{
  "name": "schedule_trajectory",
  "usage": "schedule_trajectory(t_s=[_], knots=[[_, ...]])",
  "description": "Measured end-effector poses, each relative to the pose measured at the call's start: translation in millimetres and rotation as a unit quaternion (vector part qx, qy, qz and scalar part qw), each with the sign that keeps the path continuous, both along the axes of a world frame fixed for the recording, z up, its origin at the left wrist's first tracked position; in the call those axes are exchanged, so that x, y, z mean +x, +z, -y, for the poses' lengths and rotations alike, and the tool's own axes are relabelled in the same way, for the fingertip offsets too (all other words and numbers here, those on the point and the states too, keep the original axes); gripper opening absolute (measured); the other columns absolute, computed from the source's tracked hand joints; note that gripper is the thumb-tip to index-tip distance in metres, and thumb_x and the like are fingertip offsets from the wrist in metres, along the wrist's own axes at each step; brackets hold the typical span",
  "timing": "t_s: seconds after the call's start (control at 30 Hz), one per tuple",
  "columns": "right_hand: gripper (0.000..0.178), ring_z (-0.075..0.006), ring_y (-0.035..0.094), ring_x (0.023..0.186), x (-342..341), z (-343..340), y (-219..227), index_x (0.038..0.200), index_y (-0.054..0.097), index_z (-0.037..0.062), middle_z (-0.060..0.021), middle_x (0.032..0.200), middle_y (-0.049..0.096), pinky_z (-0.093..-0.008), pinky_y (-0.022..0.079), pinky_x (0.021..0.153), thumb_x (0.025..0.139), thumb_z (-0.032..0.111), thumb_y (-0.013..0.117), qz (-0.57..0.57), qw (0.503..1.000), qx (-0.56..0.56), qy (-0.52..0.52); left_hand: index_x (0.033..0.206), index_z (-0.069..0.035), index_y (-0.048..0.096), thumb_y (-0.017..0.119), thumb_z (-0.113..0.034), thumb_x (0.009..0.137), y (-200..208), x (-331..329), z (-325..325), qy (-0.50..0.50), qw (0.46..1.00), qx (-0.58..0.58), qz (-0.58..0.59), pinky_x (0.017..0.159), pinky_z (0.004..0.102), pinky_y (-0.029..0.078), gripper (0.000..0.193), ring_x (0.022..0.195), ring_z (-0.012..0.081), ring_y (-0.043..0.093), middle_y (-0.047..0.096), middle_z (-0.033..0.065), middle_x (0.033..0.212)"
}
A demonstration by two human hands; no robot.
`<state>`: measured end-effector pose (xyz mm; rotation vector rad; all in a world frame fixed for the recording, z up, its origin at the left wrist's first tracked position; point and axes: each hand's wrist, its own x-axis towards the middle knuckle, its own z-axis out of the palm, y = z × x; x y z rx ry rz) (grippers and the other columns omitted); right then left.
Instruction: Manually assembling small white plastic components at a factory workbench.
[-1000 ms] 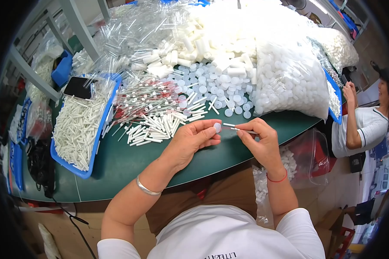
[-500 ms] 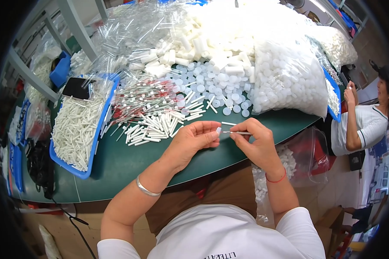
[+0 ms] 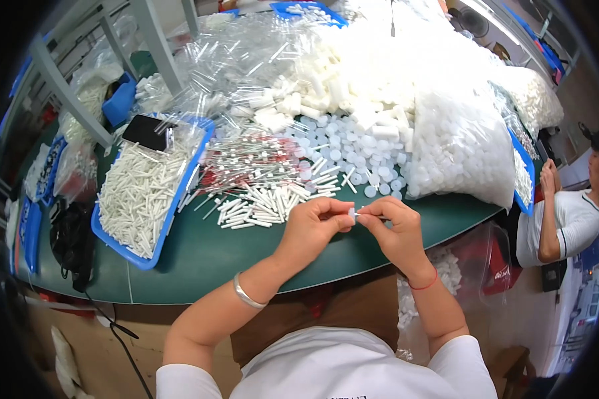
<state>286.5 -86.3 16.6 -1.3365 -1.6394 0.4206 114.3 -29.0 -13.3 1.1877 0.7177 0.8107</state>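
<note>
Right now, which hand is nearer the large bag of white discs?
Right. The right hand is below-left of the large bag in view; the left hand is farther left.

- A green counter (image 3: 203, 269) spread beneath the left hand (image 3: 315, 227) and the right hand (image 3: 396, 233).
- Grey metal framing (image 3: 156, 46) rose beyond the left hand, well off to its left.
- A lit strip lamp (image 3: 490, 19) shone far beyond the right hand, to its right.
- Pale floor (image 3: 534, 311) lay right of the right hand.

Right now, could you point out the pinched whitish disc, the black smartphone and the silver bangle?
Whitish disc (image 3: 352, 213): head view, its visible edge.
Black smartphone (image 3: 146, 133): head view, mid-screen.
Silver bangle (image 3: 241, 294): head view, middle of the band.
</note>
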Motion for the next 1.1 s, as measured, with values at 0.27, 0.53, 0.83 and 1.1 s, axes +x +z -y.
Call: schedule_trajectory(t_s=[0.27,0.53,0.83,1.1], knots=[[0.010,-0.0064,0.059,0.069,12,-24,7,0.090,0.068,-0.0024,-0.0035,0.078,0.067,-0.0210,0.048,0.060,0.084,0.006,0.070,-0.218,0.957,-0.186,0.041,0.099,0.001,0.066,0.070,-0.008,0.083,19,2,-13,0.083,0.941,0.315,-0.089,0.065,0.0285,0.051,0.019,0.074,0.0214,0.064,0.064,0.0122,0.085],[0.007,-0.0162,0.067,0.081,19,-64,14,0.088,0.059,-0.0039,-0.0160,0.099,0.068,-0.0268,0.055,0.070,0.087,0.002,0.063,-0.300,0.933,-0.190,0.063,0.091,-0.004,0.065,0.063,-0.008,0.079,22,-18,-153,0.122,0.683,0.601,-0.397,0.080,0.0417,0.051,0.013,0.092,0.0305,0.061,0.065,0.0139,0.091],[0.014,-0.0106,0.064,0.080,40,-61,-8,0.096,0.063,-0.0005,-0.0059,0.095,0.067,-0.0239,0.051,0.070,0.089,0.011,0.068,-0.373,0.917,-0.131,0.049,0.092,-0.003,0.056,0.060,-0.008,0.075,25,19,-181,0.101,0.760,0.529,-0.363,0.077,0.0447,0.048,0.018,0.086,0.0369,0.059,0.061,0.0171,0.087],[0.011,-0.0150,0.065,0.086,41,-65,-11,0.097,0.062,-0.0032,-0.0084,0.099,0.067,-0.0253,0.051,0.078,0.093,0.007,0.062,-0.386,0.920,-0.062,0.024,0.083,-0.002,0.067,0.069,-0.029,0.079,41,103,-148,0.055,0.760,0.491,-0.422,0.072,0.0438,0.052,0.027,0.082,0.0359,0.064,0.064,0.0178,0.091]])
